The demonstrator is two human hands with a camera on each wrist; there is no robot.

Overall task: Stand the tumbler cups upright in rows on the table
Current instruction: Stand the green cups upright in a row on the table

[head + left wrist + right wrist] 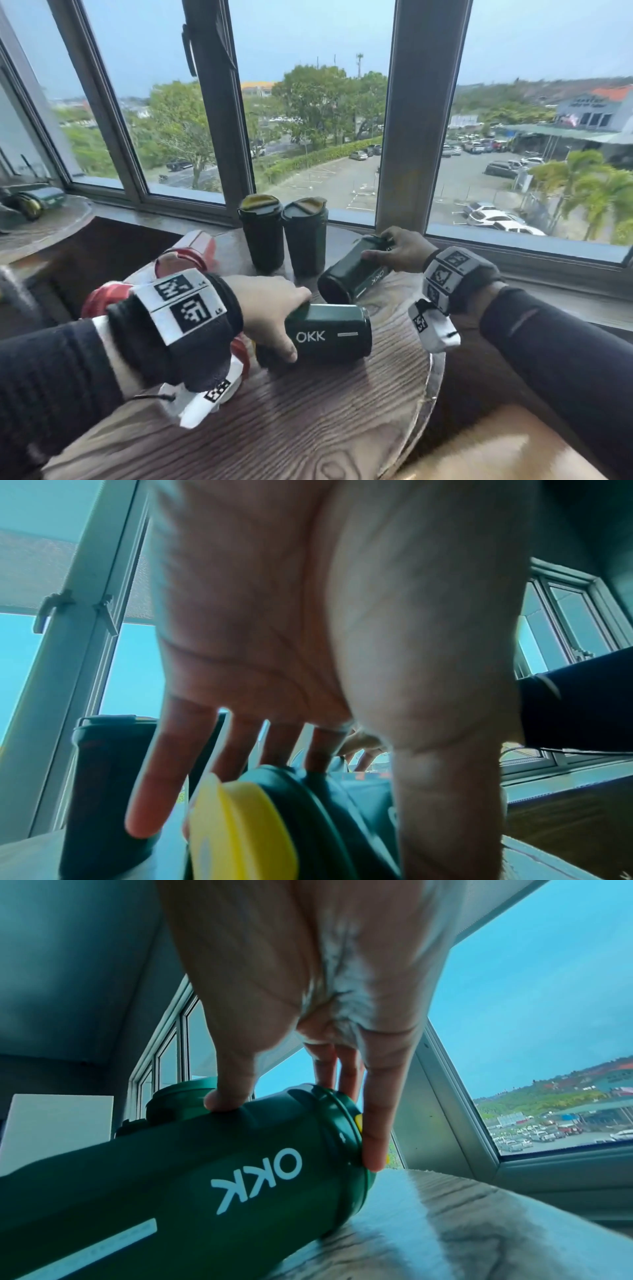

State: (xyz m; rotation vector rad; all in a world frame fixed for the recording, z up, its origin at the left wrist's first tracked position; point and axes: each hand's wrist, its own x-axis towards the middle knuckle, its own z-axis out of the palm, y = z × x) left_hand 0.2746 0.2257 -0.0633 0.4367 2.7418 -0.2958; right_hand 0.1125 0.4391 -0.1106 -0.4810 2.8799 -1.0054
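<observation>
Both arms reach out over the round wooden table [308, 421] by the window. The left hand [270, 308] wraps the lid end of a near green tumbler [329, 330] lying on its side, thumb toward the front. The right hand [402, 250] pinches the lid end of a far-right tumbler [352, 270], also lying down, its lid apparently a little raised. Two more green tumblers [262, 233] stand upright, side by side, at the far edge.
</observation>
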